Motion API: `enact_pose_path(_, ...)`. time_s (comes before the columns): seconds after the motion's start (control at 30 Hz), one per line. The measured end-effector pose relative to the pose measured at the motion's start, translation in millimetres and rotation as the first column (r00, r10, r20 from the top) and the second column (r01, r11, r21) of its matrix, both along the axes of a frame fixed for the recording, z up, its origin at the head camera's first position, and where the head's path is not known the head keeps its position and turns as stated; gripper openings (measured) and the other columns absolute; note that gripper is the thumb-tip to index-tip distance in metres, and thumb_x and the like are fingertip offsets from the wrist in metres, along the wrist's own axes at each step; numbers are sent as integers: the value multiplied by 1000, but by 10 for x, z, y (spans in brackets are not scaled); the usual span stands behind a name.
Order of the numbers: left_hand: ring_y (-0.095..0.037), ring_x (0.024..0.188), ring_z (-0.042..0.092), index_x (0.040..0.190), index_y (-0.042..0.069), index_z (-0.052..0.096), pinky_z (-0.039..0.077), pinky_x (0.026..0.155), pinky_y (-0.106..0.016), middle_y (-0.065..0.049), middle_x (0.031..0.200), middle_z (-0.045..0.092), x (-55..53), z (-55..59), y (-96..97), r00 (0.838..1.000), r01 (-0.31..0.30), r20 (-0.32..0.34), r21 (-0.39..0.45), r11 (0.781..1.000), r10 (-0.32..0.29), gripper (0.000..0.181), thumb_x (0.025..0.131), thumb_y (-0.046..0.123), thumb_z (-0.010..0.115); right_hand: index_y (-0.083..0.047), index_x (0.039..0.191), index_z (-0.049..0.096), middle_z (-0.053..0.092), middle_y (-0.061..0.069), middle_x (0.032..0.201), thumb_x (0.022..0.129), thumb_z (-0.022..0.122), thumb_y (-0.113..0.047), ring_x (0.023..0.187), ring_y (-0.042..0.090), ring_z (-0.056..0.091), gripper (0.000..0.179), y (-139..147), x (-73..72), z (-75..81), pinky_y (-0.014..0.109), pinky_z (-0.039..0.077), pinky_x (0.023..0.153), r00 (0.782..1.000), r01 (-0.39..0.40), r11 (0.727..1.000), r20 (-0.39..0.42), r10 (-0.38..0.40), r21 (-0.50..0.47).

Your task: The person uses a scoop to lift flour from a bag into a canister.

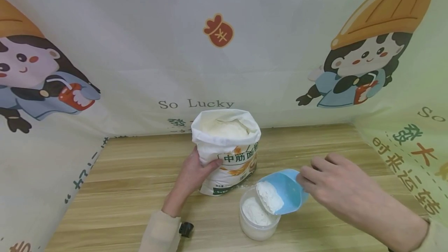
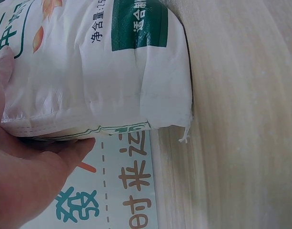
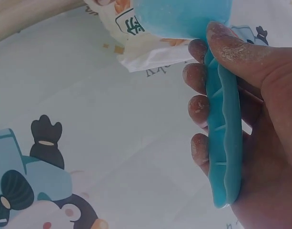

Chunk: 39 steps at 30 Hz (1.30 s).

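Observation:
My left hand (image 1: 196,172) grips the side of an upright white flour bag (image 1: 213,176), thumb on its printed front and fingers behind. The bag's top is open, with pale flour (image 1: 229,128) inside. In the left wrist view the bag (image 2: 107,86) lies between thumb and fingers. With my right hand (image 1: 336,186) I hold a blue scoop (image 1: 293,193), tilted over a clear round tub (image 1: 257,234). White flour (image 1: 270,197) sits at the scoop's lip, and more flour (image 1: 256,210) is in the tub. The right wrist view shows flour-dusted fingers wrapped round the scoop's ribbed handle (image 3: 230,138).
A wood-grain table (image 1: 140,182) bears the bag and tub. Printed cloth (image 1: 140,49) with cartoon figures rises close behind the bag and along both sides. Traces of spilled flour lie between bag and tub. A small black object (image 1: 186,229) shows by the left sleeve.

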State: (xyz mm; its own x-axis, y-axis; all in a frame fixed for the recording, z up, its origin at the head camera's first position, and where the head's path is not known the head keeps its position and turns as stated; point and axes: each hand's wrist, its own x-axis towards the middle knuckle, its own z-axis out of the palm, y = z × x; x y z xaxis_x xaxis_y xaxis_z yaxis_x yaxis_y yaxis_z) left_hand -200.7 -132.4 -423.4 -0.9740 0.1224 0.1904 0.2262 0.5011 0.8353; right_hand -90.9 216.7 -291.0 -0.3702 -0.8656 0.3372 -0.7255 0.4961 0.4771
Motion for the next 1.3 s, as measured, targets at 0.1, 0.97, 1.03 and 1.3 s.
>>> enact_pose_path(0.1, -40, 127, 59, 151, 3, 40, 47, 107, -59, -22, 137, 62, 0, 3, 2, 1000, -4, -3, -7, 1000, 4, 80, 88, 27, 84, -6, 93, 71, 56, 1, 84, 89, 47, -3, 72, 21, 44, 24, -16, 6, 7, 31, 39, 59, 1000, -1, 1000, -10, 1, 9)
enact_pose_path(0.97, -40, 128, 59, 151, 4, 40, 47, 108, -59, -22, 137, 62, 13, 6, 2, 1000, -17, 10, -13, 1000, 17, 80, 88, 27, 84, -6, 98, 74, 62, 1, 92, 66, 89, -2, 77, 22, 48, 35, -17, 34, -22, 34, 44, 62, 1000, 24, 1000, 15, -24, 3)
enact_pose_path(1.03, -40, 128, 59, 151, 4, 40, 47, 108, -59, -22, 137, 62, 17, 7, 2, 1000, -18, 11, -15, 1000, 18, 80, 88, 27, 84, -7, 98, 74, 64, 0, 93, 68, 85, -2, 78, 22, 50, 32, 1, 11, -46, 33, 43, 61, 1000, 13, 1000, 28, -12, -26)
enact_pose_path(1.3, -40, 126, 60, 150, 3, 40, 48, 106, -59, -22, 135, 63, 15, 8, 10, 1000, -17, 10, -14, 1000, 17, 79, 88, 26, 83, -11, 102, 76, 68, -3, 95, 84, 75, -27, 82, 20, 59, 24, 86, -108, -123, 34, 50, 60, 999, -3, 992, 46, 8, -123)
